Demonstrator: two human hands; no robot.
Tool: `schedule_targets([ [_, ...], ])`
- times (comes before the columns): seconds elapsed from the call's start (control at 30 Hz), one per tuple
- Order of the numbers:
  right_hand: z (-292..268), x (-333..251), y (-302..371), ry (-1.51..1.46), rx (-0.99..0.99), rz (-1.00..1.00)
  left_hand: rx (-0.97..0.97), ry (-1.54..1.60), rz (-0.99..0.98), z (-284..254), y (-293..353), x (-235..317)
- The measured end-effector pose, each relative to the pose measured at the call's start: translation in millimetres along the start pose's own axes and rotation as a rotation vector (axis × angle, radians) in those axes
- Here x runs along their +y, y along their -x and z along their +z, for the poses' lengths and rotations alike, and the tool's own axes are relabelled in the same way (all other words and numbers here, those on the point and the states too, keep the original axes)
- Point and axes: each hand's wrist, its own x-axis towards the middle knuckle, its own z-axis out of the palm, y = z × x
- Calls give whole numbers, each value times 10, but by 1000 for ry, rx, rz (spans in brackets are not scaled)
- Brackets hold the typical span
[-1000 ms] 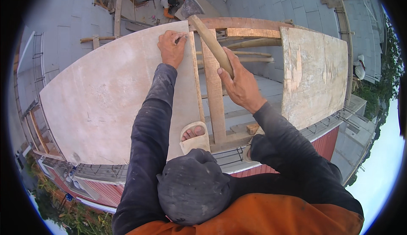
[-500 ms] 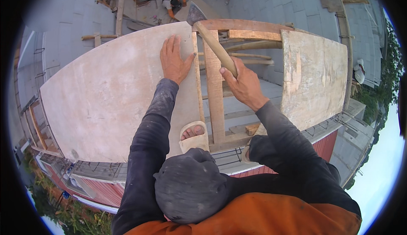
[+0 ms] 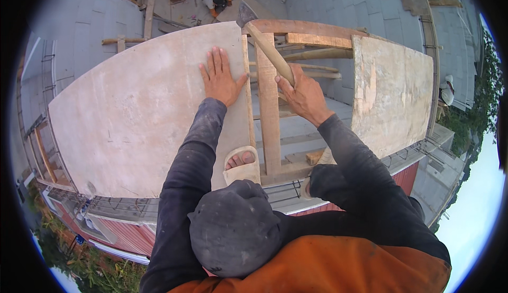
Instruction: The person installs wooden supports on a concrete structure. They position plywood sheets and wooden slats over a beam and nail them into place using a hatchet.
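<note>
My left hand (image 3: 222,79) lies flat on a pale plywood sheet (image 3: 132,108), fingers spread, close to its right edge. In my right hand (image 3: 307,97) is the wooden handle of a hatchet (image 3: 271,52), fingers wrapped round it. The handle slants up to the left, and its dark wedge-shaped head is at the sheet's far right corner, beside a curved timber (image 3: 312,28). Whether the head touches the wood I cannot tell. Right of the sheet an upright timber (image 3: 268,108) crosses the open gap in the frame.
A second plywood sheet (image 3: 391,92) covers the frame's right side. Through the gap show poles and a level far below. My sandalled foot (image 3: 241,163) stands on the left sheet. A person (image 3: 217,2) crouches below at the back. Rebar (image 3: 296,190) runs along the near edge.
The hatchet and my right hand have shifted slightly up and left relative to the curved timber. My left hand stays on the sheet, its fingers spread wider.
</note>
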Motion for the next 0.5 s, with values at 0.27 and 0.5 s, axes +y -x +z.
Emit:
schedule_targets([
  [0.27, 190, 257, -25, 97, 48, -34, -21, 13, 1, 33, -35, 32],
  [0.5, -8, -121, 71, -56, 158, -107, -26, -38, -18, 40, -16, -31],
])
